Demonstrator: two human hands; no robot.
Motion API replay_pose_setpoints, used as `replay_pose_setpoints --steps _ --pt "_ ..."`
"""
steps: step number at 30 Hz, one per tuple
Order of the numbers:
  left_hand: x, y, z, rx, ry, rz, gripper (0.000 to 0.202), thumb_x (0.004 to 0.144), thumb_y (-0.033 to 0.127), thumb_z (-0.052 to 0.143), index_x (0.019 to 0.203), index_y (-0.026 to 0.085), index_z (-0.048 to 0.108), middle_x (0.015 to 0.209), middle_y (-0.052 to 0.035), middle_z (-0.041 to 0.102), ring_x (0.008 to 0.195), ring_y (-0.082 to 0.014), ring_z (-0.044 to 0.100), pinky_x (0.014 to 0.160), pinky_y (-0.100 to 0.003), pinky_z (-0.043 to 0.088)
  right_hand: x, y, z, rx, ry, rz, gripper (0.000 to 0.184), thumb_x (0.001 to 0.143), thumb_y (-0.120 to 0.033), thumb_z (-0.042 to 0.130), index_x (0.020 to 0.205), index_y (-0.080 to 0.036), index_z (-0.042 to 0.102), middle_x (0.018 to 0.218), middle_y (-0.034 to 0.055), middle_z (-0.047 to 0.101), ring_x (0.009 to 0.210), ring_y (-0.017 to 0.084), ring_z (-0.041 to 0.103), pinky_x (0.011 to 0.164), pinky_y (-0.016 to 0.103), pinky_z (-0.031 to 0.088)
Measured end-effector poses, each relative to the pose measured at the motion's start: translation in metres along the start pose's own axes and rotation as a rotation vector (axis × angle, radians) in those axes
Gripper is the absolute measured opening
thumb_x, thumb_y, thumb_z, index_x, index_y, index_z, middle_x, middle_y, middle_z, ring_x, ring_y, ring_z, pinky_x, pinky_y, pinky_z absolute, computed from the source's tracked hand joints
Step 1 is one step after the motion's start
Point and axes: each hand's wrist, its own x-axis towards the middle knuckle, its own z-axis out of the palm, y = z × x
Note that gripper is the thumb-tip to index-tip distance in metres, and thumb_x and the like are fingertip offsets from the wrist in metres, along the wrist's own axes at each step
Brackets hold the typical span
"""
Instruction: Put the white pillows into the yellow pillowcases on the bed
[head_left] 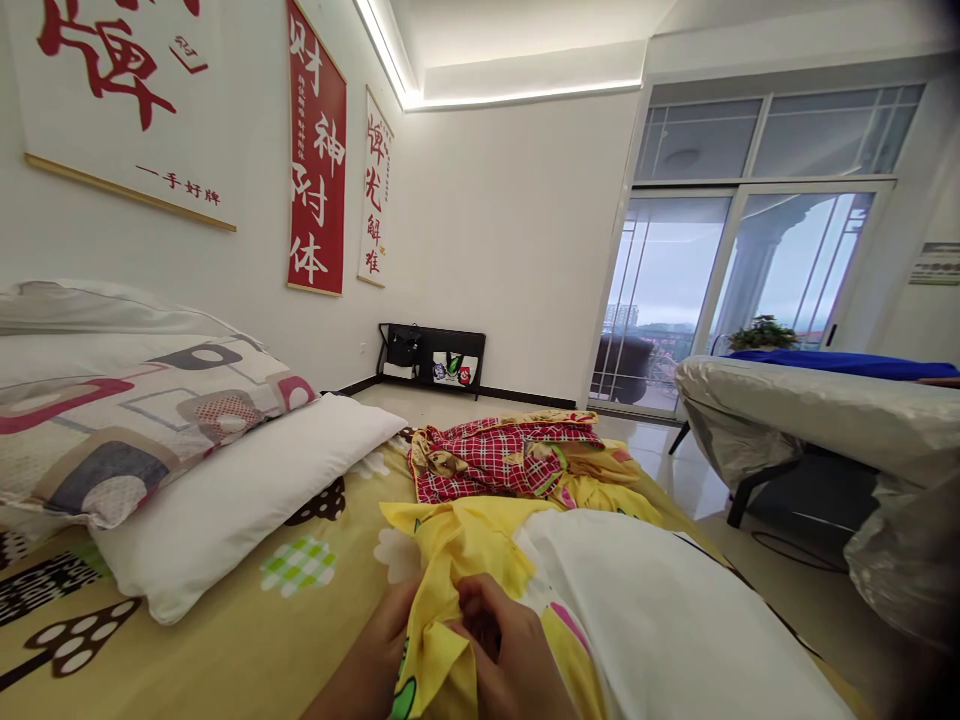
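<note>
A yellow pillowcase [480,530] with green and pink print is bunched between my hands at the bottom middle. My left hand [388,635] grips its left side, the fingers partly hidden behind the fabric. With bent fingers, my right hand [510,645] pinches a fold of the same cloth. A white pillow [667,600] lies directly to the right, its left edge against the yellow cloth. Whether the pillow is inside the case cannot be made out. Just beyond lies a crumpled red plaid cloth [495,455] with a yellow edge.
More yellow fabric [619,475] lies beside the plaid cloth on the patterned bed sheet [352,560]. At left, a patterned pillow [172,420] rests on a white pillow [255,500]. A plastic-covered table [817,410] stands at right, a low black rack [431,355] by the far wall.
</note>
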Motion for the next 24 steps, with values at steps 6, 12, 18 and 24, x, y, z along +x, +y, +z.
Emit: replay_pose_setpoints --steps 6,12,18,24 --pt "0.003 0.013 0.009 0.183 -0.121 0.124 0.026 0.065 0.046 0.068 0.058 0.021 0.068 0.062 -0.0035 0.06 0.066 -0.0215 0.048 0.06 -0.028 0.042 -0.003 -0.004 0.003 0.0 -0.061 -0.021 0.02 0.083 -0.033 0.054 0.068 -0.019 0.052 0.062 -0.002 0.051 0.06 0.012 0.044 0.056 0.024 0.031" --pt "0.02 -0.002 -0.023 0.221 -0.146 0.064 0.043 0.076 0.056 0.061 0.059 0.016 0.059 0.056 0.002 0.041 0.054 -0.0118 0.037 0.05 -0.022 0.032 0.006 0.005 0.004 0.243 -0.09 -0.004 0.034 0.083 -0.049 0.056 0.07 -0.018 0.049 0.065 -0.0034 0.04 0.063 0.011 0.036 0.058 0.023 0.029" --pt "0.032 -0.011 -0.036 0.21 -0.141 0.015 0.042 0.08 0.055 0.059 0.063 0.016 0.057 0.06 0.0022 0.042 0.056 -0.0112 0.037 0.053 -0.021 0.032 0.01 0.009 -0.001 0.389 -0.122 0.047 0.042 0.078 -0.057 0.06 0.072 -0.018 0.048 0.067 -0.0032 0.038 0.065 0.011 0.035 0.058 0.023 0.028" --pt "0.034 -0.024 -0.016 0.473 -0.127 0.347 0.021 0.072 0.036 0.069 0.068 0.018 0.057 0.068 -0.0018 0.057 0.065 -0.0163 0.046 0.058 -0.024 0.035 0.009 0.011 -0.002 0.534 -0.121 0.086 0.042 0.074 -0.057 0.065 0.075 -0.018 0.049 0.068 -0.0027 0.041 0.065 0.011 0.038 0.06 0.024 0.03"
